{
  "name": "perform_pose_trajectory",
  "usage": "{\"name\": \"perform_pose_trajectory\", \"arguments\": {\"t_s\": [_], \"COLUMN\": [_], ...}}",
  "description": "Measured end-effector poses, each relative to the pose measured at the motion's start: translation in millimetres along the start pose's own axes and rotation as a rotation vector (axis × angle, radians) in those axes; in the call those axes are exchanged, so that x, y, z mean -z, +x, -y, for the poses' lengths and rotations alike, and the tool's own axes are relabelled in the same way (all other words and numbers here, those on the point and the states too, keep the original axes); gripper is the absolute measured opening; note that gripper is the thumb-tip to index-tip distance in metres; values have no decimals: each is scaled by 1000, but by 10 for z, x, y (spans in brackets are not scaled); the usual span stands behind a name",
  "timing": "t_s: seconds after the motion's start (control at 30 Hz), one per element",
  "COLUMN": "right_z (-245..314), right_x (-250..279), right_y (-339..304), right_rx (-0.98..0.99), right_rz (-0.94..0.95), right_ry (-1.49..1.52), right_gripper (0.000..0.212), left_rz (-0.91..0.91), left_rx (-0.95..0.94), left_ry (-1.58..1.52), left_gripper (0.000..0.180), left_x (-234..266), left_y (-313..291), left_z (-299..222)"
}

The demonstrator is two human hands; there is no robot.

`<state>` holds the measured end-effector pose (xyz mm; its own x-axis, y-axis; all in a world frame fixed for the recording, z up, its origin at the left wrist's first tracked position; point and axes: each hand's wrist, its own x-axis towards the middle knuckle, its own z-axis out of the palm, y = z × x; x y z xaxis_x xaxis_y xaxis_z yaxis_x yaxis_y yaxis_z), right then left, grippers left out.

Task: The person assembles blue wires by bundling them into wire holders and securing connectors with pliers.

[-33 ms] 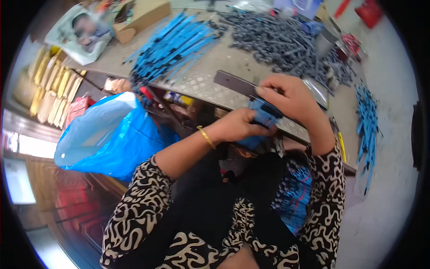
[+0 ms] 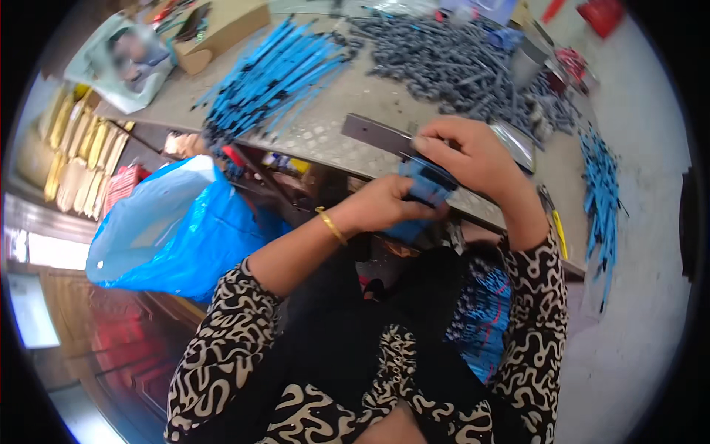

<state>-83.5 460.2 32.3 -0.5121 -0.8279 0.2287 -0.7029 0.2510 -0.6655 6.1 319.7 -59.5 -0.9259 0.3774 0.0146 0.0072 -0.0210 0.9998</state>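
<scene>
The two hands work close together at the near edge of the table [image 2: 388, 100], which runs just under and beside them. The left hand [image 2: 381, 205] is closed on a blue piece [image 2: 427, 177], with fingers and thumb around its near part. The right hand [image 2: 464, 152] bends over the far side of it, its thumb at the end of a dark flat bar [image 2: 373, 133]; whether it grips or only presses there, one cannot tell.

Beyond the bar, a stretch of table top gives some room, up to the heap of grey parts [image 2: 444, 63]. Ahead and to the left of the hands, the blue strips [image 2: 270, 78] lie in a loose pile, reaching to the table edge. Left of the left forearm, a blue bag [image 2: 222, 229] stands open. Right of the right forearm, a yellow-handled tool [image 2: 558, 229] lies close to the wrist.

The blue piece is between the hands, partly covered by fingers; it looks short and somewhat shiny, with a black part on top, and its fine details are blurred.
</scene>
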Motion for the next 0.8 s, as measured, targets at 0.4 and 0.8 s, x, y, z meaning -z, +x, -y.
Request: {"name": "perform_pose_trajectory", "arguments": {"t_s": [0.4, 0.8], "right_z": [-199, -415], "right_x": [163, 274], "right_y": [-534, -537], "right_rx": [-168, 182], "right_rz": [-76, -172], "right_ry": [9, -38], "right_gripper": [17, 12], "left_rz": [9, -80], "left_rx": [90, 130], "left_ry": [-236, -282], "left_gripper": [17, 19], "left_x": [-62, -123], "left_y": [36, 93], "left_z": [-5, -20]}}
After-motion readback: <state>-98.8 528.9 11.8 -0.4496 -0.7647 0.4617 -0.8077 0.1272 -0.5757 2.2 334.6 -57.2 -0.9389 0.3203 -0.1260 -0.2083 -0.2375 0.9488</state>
